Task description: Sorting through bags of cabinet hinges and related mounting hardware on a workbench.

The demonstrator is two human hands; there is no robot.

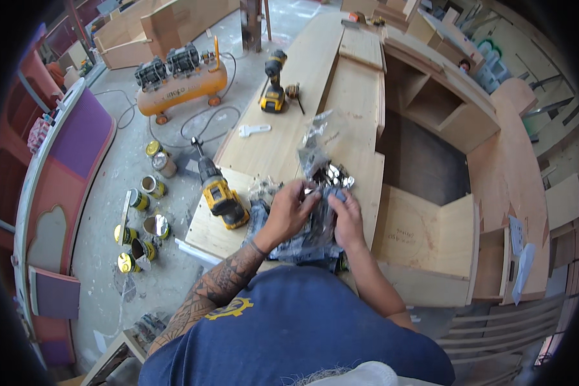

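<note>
My left hand and my right hand are close together over the near end of a pale wooden bench. The fingers of both are closed on a crinkled clear plastic bag; its contents are hard to make out. Just beyond my fingertips lie shiny metal pieces and another clear bag. Beneath my hands is a heap of grey-blue plastic packets. To the left of my left hand, a yellow-and-black cordless drill rests on the bench.
A second cordless driver stands farther along the bench, near a white plastic piece. Leftward on the floor are an orange air compressor, its hose, and several paint cans. An open wooden cabinet frame adjoins the right side.
</note>
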